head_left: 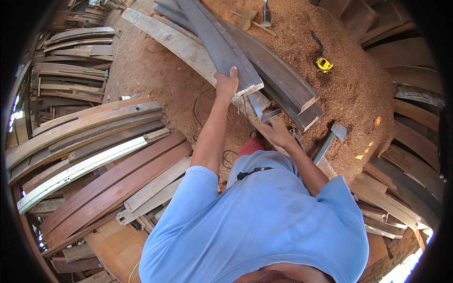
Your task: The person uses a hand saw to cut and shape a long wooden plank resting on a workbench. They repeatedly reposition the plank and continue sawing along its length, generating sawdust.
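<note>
Left hand [227,87] grasps the dark plank [218,45] by its near end, thumb on top, probably to steady it above the pale beam [181,53]. Right hand [277,133] is just beside an angled metal tool [256,104]; cannot tell whether its fingers grip it. Tape measure [323,64] lies far right on sawdust [351,94], seemingly kept handy.
</note>
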`<action>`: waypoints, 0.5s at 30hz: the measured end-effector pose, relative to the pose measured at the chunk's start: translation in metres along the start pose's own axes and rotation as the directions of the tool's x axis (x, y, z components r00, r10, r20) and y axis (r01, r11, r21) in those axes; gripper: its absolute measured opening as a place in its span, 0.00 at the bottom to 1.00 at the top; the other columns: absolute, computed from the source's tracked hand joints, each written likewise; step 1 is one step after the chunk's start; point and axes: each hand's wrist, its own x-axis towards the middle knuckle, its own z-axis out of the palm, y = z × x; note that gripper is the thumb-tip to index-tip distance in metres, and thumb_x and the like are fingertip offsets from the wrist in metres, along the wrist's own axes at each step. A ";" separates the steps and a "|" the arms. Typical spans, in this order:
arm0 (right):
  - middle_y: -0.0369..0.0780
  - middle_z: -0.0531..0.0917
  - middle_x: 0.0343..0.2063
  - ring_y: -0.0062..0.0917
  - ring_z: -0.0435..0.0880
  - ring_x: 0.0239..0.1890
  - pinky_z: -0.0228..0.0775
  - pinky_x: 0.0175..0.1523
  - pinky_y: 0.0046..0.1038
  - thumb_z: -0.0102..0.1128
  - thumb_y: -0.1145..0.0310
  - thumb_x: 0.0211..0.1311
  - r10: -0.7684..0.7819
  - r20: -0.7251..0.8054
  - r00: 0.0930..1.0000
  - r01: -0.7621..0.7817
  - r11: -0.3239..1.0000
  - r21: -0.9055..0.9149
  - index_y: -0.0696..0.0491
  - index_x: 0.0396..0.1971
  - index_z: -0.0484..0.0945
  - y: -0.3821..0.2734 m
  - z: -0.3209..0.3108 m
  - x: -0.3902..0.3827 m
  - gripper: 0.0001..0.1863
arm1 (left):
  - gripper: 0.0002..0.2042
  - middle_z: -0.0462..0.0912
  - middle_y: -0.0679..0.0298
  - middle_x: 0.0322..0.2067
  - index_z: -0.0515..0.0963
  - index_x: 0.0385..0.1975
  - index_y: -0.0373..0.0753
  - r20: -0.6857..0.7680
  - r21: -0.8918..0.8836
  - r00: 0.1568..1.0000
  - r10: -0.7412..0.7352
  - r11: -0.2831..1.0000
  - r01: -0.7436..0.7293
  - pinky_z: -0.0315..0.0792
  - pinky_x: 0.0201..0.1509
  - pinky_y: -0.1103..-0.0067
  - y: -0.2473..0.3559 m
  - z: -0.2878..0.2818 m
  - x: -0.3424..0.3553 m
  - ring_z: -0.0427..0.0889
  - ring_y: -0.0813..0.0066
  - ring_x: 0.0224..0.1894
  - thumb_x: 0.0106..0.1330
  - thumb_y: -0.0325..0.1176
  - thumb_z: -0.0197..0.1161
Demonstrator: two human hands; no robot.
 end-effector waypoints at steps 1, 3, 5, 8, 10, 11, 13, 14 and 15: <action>0.55 0.85 0.41 0.46 0.85 0.46 0.74 0.53 0.43 0.53 0.57 0.69 -0.014 -0.031 0.999 0.010 0.995 -0.099 0.60 0.42 0.80 0.041 -0.008 -0.005 0.20 | 0.43 0.73 0.30 0.59 0.55 0.65 0.21 0.003 0.011 1.000 -0.004 1.000 0.004 0.68 0.69 0.61 0.004 0.001 -0.002 0.76 0.38 0.63 0.68 0.56 0.63; 0.54 0.86 0.40 0.52 0.84 0.47 0.74 0.53 0.46 0.51 0.58 0.70 0.071 -0.131 0.989 -0.090 0.985 -0.147 0.58 0.41 0.81 0.098 -0.030 -0.031 0.18 | 0.43 0.73 0.30 0.60 0.56 0.65 0.21 0.009 0.035 1.000 -0.022 0.999 0.022 0.68 0.69 0.61 0.009 0.000 -0.006 0.75 0.38 0.63 0.68 0.55 0.63; 0.61 0.83 0.41 0.53 0.83 0.50 0.74 0.57 0.46 0.53 0.57 0.69 0.302 -0.333 0.893 -0.372 0.913 -0.170 0.61 0.47 0.80 0.147 -0.055 -0.062 0.21 | 0.43 0.73 0.30 0.60 0.55 0.65 0.21 0.020 -0.015 1.000 -0.006 1.000 0.006 0.68 0.69 0.61 0.005 0.002 -0.002 0.75 0.39 0.64 0.68 0.55 0.63; 0.66 0.77 0.52 0.57 0.78 0.57 0.70 0.63 0.49 0.60 0.53 0.66 0.401 -0.651 0.644 -0.645 0.742 -0.182 0.66 0.55 0.73 0.195 -0.066 -0.097 0.30 | 0.43 0.74 0.31 0.60 0.55 0.65 0.21 0.017 -0.043 0.999 -0.027 0.999 0.028 0.67 0.70 0.61 -0.009 0.001 0.003 0.75 0.39 0.64 0.68 0.54 0.64; 0.64 0.72 0.59 0.58 0.73 0.62 0.65 0.67 0.51 0.64 0.52 0.64 0.458 -0.679 0.574 -0.693 0.713 -0.106 0.67 0.58 0.68 0.232 -0.065 -0.105 0.36 | 0.43 0.74 0.31 0.60 0.55 0.65 0.20 0.010 -0.043 1.000 -0.028 0.999 0.029 0.67 0.70 0.62 -0.009 0.000 0.006 0.75 0.40 0.64 0.68 0.54 0.64; 0.64 0.72 0.59 0.58 0.74 0.62 0.65 0.67 0.50 0.65 0.51 0.63 0.435 -0.695 0.572 -0.666 0.741 -0.084 0.67 0.58 0.68 0.240 -0.061 -0.104 0.37 | 0.43 0.73 0.31 0.60 0.55 0.65 0.20 0.008 -0.037 1.000 -0.025 0.999 0.025 0.67 0.70 0.62 -0.010 0.001 0.007 0.75 0.40 0.64 0.68 0.54 0.64; 0.64 0.71 0.60 0.57 0.74 0.62 0.65 0.68 0.48 0.67 0.49 0.61 0.392 -0.726 0.565 -0.611 0.790 -0.049 0.67 0.58 0.69 0.254 -0.054 -0.096 0.39 | 0.42 0.73 0.31 0.60 0.55 0.65 0.20 0.009 -0.036 1.000 -0.028 0.999 0.029 0.67 0.70 0.62 -0.006 -0.001 0.005 0.75 0.41 0.64 0.68 0.54 0.63; 0.63 0.75 0.57 0.57 0.76 0.60 0.67 0.66 0.47 0.69 0.49 0.58 0.390 -0.743 0.543 -0.577 0.816 0.006 0.67 0.57 0.68 0.278 -0.054 -0.088 0.40 | 0.42 0.73 0.31 0.61 0.55 0.65 0.20 0.023 -0.039 0.999 -0.027 0.999 0.028 0.67 0.70 0.62 -0.001 0.000 0.002 0.75 0.41 0.65 0.68 0.53 0.63; 0.63 0.76 0.55 0.57 0.77 0.59 0.68 0.65 0.47 0.70 0.51 0.57 0.429 -0.738 0.521 -0.566 0.821 0.078 0.67 0.57 0.68 0.292 -0.054 -0.080 0.39 | 0.42 0.72 0.31 0.61 0.55 0.65 0.20 0.036 -0.039 0.999 -0.028 0.999 0.029 0.67 0.70 0.63 0.002 0.000 0.000 0.75 0.41 0.65 0.69 0.53 0.63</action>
